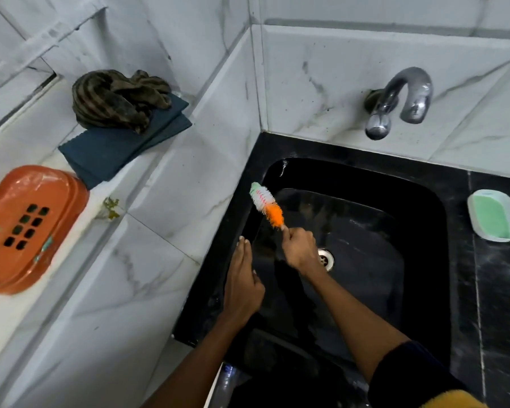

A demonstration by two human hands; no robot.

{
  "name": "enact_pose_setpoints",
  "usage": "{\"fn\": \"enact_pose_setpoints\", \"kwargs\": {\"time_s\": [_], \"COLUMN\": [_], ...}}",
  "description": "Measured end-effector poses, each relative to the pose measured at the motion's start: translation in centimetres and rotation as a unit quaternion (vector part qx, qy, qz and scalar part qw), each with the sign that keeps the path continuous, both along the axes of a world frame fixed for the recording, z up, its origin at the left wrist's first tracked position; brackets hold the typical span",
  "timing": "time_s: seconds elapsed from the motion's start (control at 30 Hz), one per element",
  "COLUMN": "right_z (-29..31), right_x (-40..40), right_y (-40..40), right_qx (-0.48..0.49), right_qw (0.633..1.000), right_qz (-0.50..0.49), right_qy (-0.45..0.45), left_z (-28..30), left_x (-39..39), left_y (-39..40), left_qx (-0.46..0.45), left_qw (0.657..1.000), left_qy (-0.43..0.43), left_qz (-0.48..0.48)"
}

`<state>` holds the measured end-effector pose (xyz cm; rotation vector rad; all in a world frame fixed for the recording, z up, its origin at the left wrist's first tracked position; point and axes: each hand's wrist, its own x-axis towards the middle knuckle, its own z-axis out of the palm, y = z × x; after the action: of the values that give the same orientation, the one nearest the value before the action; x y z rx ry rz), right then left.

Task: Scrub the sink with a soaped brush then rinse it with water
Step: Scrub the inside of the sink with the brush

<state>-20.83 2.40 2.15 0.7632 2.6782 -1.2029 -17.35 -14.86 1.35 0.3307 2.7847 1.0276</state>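
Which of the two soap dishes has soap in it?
The small pale dish on the black counter right of the sink holds a green soap bar. The big orange dish on the white ledge at left shows only its slotted bottom.

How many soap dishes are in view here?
2: an orange soap dish on the white ledge at far left, apparently without soap, and a pale one with a green bar on the black counter right of the sink.

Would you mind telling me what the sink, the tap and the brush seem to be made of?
Sink: glossy black, perhaps stone or composite; it mirrors light.
Tap: polished chrome-look metal with bright reflections.
Brush: white and orange bristles, likely plastic.
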Motion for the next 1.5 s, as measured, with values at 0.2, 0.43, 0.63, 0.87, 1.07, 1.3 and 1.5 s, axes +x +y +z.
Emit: {"fn": "enact_pose_setpoints", "kwargs": {"time_s": [0.2,0.43,0.63,0.87,1.07,1.3,1.5], "right_z": [-3.1,-1.3,-6.5,-4.0,-5.6,-5.2,-6.0], "right_x": [3.1,-6.4,2.6,-7.7,1.4,-5.7,-1.0], "right_y": [-1.3,4.1,-0.2,5.8,-0.1,4.8,2.5], "right_qx": [0.065,0.012,0.052,0.006,0.051,-0.056,-0.007], "right_qw": [0.99,0.999,0.984,0.997,0.975,0.993,0.999], "right_qz": [0.12,0.014,0.162,0.039,0.209,0.011,0.023], "right_qy": [-0.036,-0.038,-0.055,-0.068,-0.052,-0.107,-0.048], "left_z": [-0.1,0.4,0.7,1.3,2.1,2.7,3.0], "left_x": [-0.3,-0.3,-1.5,-1.8,-1.8,-1.1,-2.1], "left_y": [0.1,0.7,1.7,2.4,2.8,1.6,1.5], "left_qx": [-0.006,-0.023,-0.036,-0.06,-0.037,-0.022,-0.042], "left_qw": [1.0,1.0,0.998,0.997,0.994,0.989,0.991], "left_qy": [0.004,-0.007,0.002,-0.007,-0.024,0.001,-0.027], "left_qz": [0.007,0.015,0.044,0.048,0.099,0.146,0.126]}}
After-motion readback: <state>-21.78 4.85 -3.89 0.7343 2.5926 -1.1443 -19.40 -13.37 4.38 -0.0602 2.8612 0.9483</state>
